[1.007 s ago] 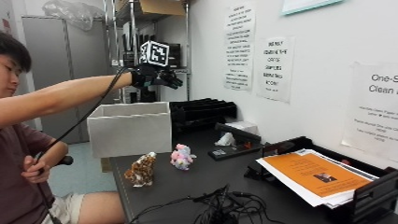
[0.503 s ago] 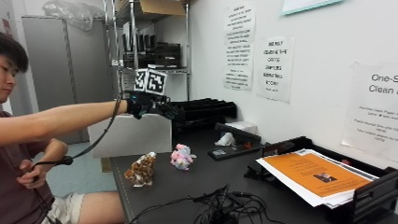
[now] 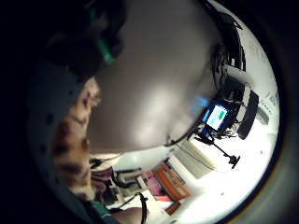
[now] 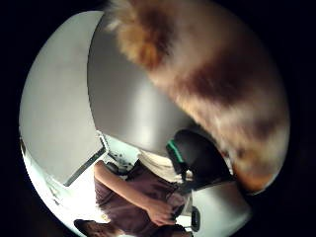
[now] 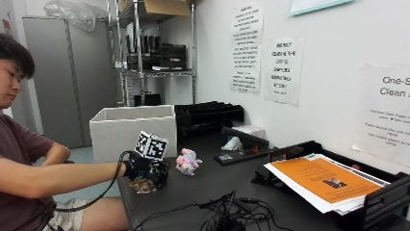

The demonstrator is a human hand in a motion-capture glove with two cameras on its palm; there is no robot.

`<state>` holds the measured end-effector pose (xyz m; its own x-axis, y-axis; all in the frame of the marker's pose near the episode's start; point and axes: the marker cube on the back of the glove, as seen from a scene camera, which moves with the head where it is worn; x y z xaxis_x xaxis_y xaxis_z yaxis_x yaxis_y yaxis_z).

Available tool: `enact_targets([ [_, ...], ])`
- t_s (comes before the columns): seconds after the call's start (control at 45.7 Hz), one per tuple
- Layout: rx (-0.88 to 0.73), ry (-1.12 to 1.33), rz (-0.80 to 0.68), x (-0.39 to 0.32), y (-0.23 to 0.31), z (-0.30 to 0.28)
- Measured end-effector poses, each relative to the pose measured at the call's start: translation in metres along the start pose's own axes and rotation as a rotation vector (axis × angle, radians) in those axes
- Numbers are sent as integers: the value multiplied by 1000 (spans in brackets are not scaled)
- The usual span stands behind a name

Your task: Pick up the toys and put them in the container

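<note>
A person seated at the left reaches their black-gloved right hand (image 5: 137, 167) down over a brown-and-tan spotted plush toy (image 5: 143, 185) on the dark tabletop (image 5: 211, 185); the toy's fur fills the palm views, though whether the fingers have curled round it cannot be told. Behind the hand stands a white open-topped fabric container (image 5: 131, 130). Just to the right, a small pink-and-white plush toy (image 5: 187, 161) sits upright on the table, apart from the hand.
</note>
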<state>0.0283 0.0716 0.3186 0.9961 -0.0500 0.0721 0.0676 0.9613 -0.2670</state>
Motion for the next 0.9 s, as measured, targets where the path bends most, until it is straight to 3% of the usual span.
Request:
enact_targets([
  [0.438, 39, 6, 4, 1, -4, 0],
  [0.679, 88, -173, -68, -10, -13, -3],
  [0.897, 172, -166, -108, -29, -19, -42],
])
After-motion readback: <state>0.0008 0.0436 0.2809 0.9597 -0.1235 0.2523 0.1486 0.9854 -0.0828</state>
